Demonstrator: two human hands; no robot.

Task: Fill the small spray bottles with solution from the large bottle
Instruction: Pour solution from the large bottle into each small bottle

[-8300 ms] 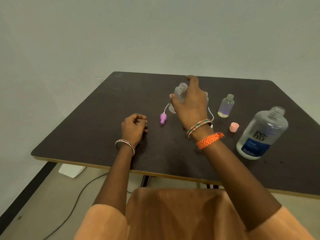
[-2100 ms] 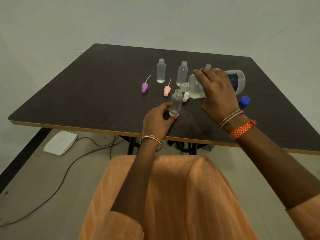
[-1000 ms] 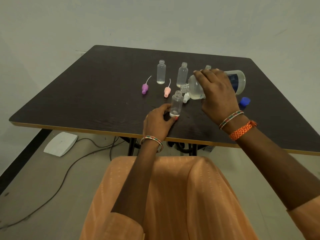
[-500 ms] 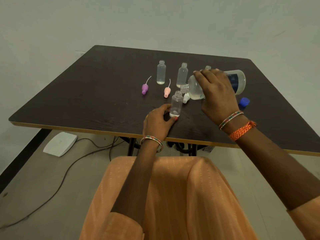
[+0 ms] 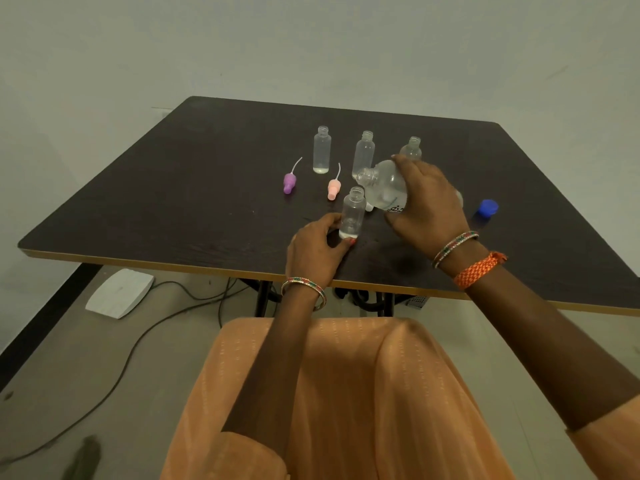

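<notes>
Both hands grip: the left hand [image 5: 317, 249] pinches the upright small bottle [image 5: 353, 216] at its base, while the right hand [image 5: 427, 202] wraps the tilted large bottle [image 5: 383, 188], mouth just up-right of its neck.

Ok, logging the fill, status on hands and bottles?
Left hand holds small bottle upright at its base. Right hand grips large bottle, tilted, mouth just above it. Nothing between the mouths.
</notes>
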